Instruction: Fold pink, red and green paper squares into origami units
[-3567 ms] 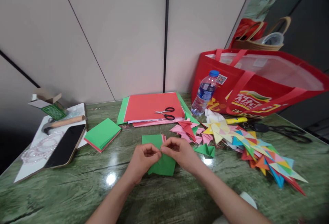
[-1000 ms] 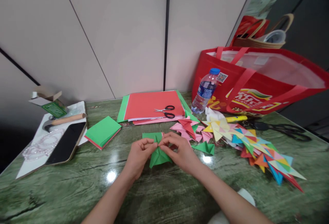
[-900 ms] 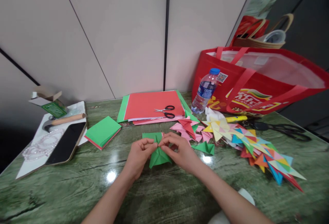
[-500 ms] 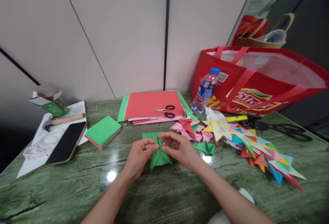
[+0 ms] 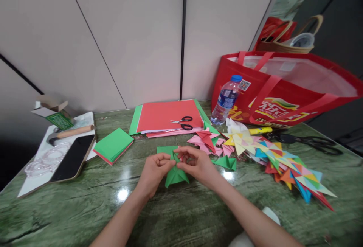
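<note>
A green sheet of origami paper (image 5: 177, 176), creased and partly folded, is between my hands over the middle of the table. My left hand (image 5: 155, 169) pinches its left side between thumb and fingers. From the other side, my right hand (image 5: 195, 162) pinches a fold near the centre, its fingers hiding part of the paper. Just right of my right hand lies a small folded green piece (image 5: 227, 162). Pink and red folded pieces (image 5: 208, 141) are heaped behind it.
Small scissors (image 5: 184, 122) rest on stacked coloured paper (image 5: 167, 111). Left are a green paper pile (image 5: 115, 143), a phone (image 5: 74, 159) and a small box (image 5: 58, 116). Right stand a water bottle (image 5: 227, 101) and red bag (image 5: 272, 88), with multicoloured folded paper (image 5: 289, 163) and black scissors (image 5: 309, 141).
Both hands keep nearly the same pinch on the green paper, with only a very slight shift of the fingers. The other things stay put.
</note>
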A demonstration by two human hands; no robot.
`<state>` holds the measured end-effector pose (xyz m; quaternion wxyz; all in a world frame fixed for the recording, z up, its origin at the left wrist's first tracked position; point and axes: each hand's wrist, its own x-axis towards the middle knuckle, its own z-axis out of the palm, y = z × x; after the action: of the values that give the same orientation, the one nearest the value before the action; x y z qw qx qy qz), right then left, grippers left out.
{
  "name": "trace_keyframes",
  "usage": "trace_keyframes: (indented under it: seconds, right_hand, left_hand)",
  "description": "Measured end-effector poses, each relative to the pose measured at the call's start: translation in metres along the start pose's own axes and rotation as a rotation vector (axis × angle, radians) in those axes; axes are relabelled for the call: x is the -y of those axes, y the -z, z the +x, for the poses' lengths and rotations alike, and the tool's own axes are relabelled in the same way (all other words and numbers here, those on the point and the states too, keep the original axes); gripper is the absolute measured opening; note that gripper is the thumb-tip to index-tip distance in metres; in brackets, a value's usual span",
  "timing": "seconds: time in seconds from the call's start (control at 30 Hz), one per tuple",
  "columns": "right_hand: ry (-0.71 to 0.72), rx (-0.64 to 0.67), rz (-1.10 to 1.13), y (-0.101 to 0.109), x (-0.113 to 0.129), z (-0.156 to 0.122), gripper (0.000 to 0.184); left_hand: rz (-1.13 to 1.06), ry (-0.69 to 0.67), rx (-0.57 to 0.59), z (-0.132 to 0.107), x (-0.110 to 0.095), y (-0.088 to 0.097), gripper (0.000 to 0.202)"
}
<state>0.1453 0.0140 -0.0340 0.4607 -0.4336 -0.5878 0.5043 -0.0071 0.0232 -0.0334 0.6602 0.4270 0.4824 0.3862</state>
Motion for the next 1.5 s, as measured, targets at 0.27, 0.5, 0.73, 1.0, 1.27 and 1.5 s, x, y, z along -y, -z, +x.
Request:
trace_keyframes:
  seconds: [0.27, 0.5, 0.73, 1.0, 1.27, 1.5]
  right_hand:
    - [-0.106, -0.039, 0.033, 0.0002, 0.0028, 0.0033, 0.021]
    - [-0.162, -0.015, 0.030, 0.0027, 0.0091, 0.0040, 0.026]
    - [-0.184, 0.004, 0.074, 0.0020, 0.0080, 0.0031, 0.028]
    - [-0.172, -0.014, 0.053, 0.0005, 0.0069, 0.0039, 0.026]
    - [-0.221, 0.033, 0.089, 0.0033, 0.0035, 0.0047, 0.038]
    - [-0.216, 0.006, 0.073, 0.0036, 0.0043, 0.0060, 0.040]
  left_hand:
    - [0.161, -0.052, 0.046, -0.0038, -0.0044, -0.0037, 0.033]
    - [0.256, -0.047, 0.101, -0.0065, -0.0078, -0.0065, 0.030]
    - [0.292, -0.072, 0.138, -0.0057, -0.0066, -0.0053, 0.028]
    - [0.281, -0.047, 0.136, -0.0072, -0.0080, -0.0076, 0.027]
    - [0.272, -0.021, 0.156, -0.0077, -0.0070, -0.0084, 0.029]
    - [0.294, -0.017, 0.161, -0.0076, -0.0052, -0.0095, 0.025]
